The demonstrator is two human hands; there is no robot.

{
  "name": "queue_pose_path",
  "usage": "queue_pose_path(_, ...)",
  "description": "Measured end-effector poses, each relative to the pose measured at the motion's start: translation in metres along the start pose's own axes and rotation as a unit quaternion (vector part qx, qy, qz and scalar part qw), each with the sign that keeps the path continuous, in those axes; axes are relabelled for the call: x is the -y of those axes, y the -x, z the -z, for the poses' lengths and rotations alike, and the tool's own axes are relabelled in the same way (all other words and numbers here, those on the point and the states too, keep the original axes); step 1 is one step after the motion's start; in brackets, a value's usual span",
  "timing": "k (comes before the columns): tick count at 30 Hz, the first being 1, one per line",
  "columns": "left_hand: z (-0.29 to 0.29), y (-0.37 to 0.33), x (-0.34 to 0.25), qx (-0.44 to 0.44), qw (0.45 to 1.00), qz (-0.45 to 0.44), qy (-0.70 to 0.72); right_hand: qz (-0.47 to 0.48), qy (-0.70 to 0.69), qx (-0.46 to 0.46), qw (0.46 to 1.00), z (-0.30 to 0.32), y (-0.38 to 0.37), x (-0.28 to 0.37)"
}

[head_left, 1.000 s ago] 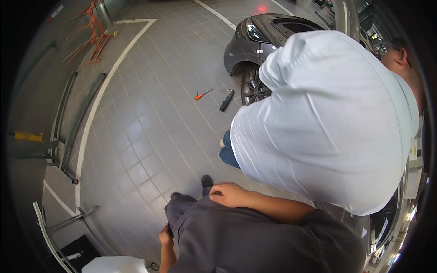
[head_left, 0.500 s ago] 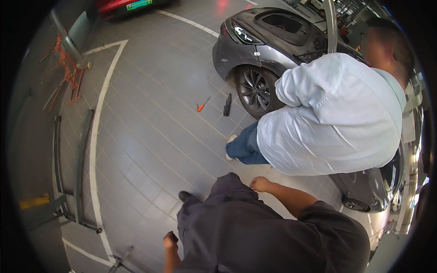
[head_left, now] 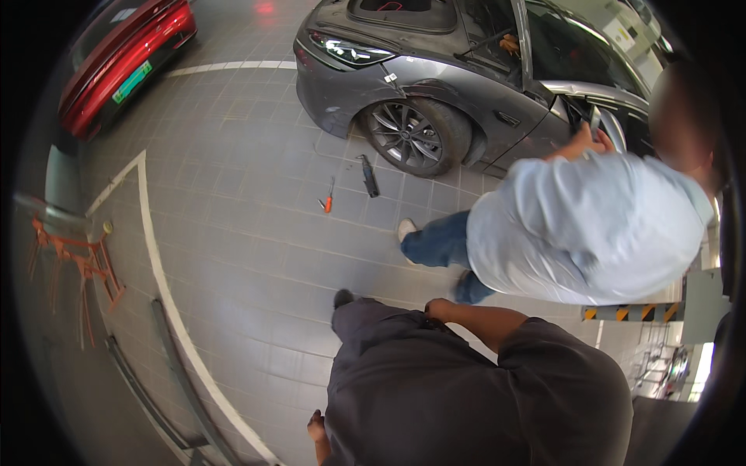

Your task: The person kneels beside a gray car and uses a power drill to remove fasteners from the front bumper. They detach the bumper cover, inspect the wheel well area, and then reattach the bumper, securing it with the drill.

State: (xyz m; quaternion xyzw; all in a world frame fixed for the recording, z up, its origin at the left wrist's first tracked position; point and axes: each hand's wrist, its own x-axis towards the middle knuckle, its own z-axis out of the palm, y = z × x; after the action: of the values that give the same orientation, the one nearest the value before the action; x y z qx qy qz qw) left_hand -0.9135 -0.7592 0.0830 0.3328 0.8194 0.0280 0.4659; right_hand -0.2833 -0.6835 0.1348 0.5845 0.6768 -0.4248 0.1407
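Note:
My left hand (head_left: 316, 426) hangs low beside my dark clothing, fingers curled; whatever is in them cannot be made out. Bent in front of my body, my right arm ends in a closed right hand (head_left: 440, 309) against the dark cloth, its fingertips hidden. Neither hand touches a tool. Farther ahead, an orange-handled screwdriver (head_left: 329, 203) and a dark power tool (head_left: 368, 177) lie on the floor. Beyond them stands a grey car (head_left: 505, 116), its front wheel (head_left: 406, 134) turned toward me and the fender edge above the wheel damaged.
Close on my right, a person in a light shirt (head_left: 583, 225) stands with hands raised near the grey car's side mirror. A red car (head_left: 128, 66) is at the far left. Orange metal stands (head_left: 85, 260) and long dark rails (head_left: 186, 380) lie along the left, beside a white floor line (head_left: 159, 264).
My view has swung to the right and moved toward the grey car, which now shows more of its side. The other person's raised hands have come into sight. My right arm stays bent.

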Motion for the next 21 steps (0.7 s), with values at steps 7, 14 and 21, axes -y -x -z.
queue_pose_path(7, 0.126, -0.045, -0.248, 0.015, 0.93, -0.358, -0.084, -0.175, -0.215, -0.15, 0.949, 0.178, -0.12, 0.086)
queue_pose_path(14, 0.197, -0.252, -0.293, 0.077, 0.928, -0.255, -0.259, -0.265, -0.296, -0.304, 0.866, 0.248, -0.169, 0.102)
queue_pose_path(21, 0.316, -0.408, -0.464, 0.21, 0.969, -0.031, -0.124, -0.377, -0.229, -0.193, 0.877, 0.101, -0.201, 0.134)
